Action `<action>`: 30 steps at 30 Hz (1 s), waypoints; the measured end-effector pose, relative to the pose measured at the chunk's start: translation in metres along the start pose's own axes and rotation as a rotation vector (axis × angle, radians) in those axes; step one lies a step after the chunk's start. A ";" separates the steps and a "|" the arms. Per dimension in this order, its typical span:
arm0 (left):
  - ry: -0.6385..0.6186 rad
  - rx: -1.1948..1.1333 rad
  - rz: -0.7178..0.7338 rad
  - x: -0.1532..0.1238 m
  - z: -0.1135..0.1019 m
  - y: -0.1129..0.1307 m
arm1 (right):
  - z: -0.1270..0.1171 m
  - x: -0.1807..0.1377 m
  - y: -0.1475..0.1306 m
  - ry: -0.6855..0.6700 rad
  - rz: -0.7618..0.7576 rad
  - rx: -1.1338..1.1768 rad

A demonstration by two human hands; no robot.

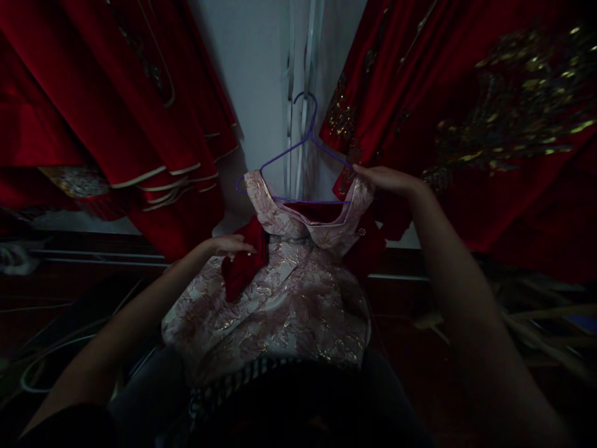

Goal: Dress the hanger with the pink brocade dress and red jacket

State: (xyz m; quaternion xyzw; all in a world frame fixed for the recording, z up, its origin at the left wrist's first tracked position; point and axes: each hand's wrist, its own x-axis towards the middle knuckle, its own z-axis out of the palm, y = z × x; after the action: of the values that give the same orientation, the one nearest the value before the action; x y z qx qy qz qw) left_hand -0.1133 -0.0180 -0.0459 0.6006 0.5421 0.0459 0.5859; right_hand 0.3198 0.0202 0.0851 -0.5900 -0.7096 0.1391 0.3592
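Note:
A pale pink brocade dress (298,298) with metallic floral patterns lies across my lap, its bodice raised on a purple hanger (285,153). My right hand (389,179) is closed at the right shoulder strap, by the hanger's end; the strap hides part of the grip. On the left, my left hand (232,245) has its fingers stretched out over a piece of red cloth (245,270) beside the dress's waist. More red cloth shows behind the neckline and at the right side of the bodice.
Red garments with gold trim (158,180) hang at the left, and a red garment with gold sequins (508,106) hangs at the right. Between them stands a pale panel (252,68). Blurred wooden hangers (541,330) lie at the lower right. The scene is dim.

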 end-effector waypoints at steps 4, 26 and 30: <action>0.269 0.203 0.247 0.007 -0.025 0.030 | 0.009 -0.005 0.003 -0.085 0.089 0.116; 0.904 1.124 0.197 0.004 -0.076 0.064 | 0.039 -0.047 0.065 0.607 0.075 0.225; 0.618 1.194 0.360 0.001 -0.056 0.056 | 0.049 -0.063 0.064 0.516 0.143 0.308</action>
State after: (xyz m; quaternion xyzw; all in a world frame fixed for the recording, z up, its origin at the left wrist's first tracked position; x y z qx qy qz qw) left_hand -0.1178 0.0352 0.0133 0.8599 0.5086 0.0050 -0.0425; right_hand 0.3371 -0.0111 -0.0109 -0.5930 -0.5221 0.1153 0.6021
